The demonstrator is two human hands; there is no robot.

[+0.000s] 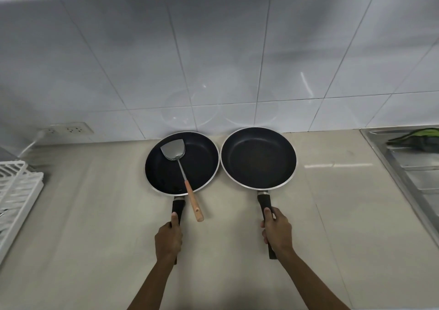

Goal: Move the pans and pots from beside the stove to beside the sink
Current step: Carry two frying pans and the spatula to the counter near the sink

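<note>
Two black frying pans sit side by side on the beige counter against the tiled wall. The left pan (pixel 202 160) holds a metal spatula (pixel 181 167) with a wooden handle that sticks out over its rim. My left hand (pixel 169 238) grips the left pan's black handle. The right pan (pixel 258 157) has nothing in it, and my right hand (pixel 276 230) is wrapped around its black handle. Both pans appear to rest on the counter, their rims almost touching.
A steel sink (pixel 408 167) with something green in it lies at the right edge. A white dish rack (pixel 16 190) stands at the far left. A wall socket (pixel 71 129) with a plugged cable is behind it. Bare counter (pixel 332 202) lies between the right pan and the sink.
</note>
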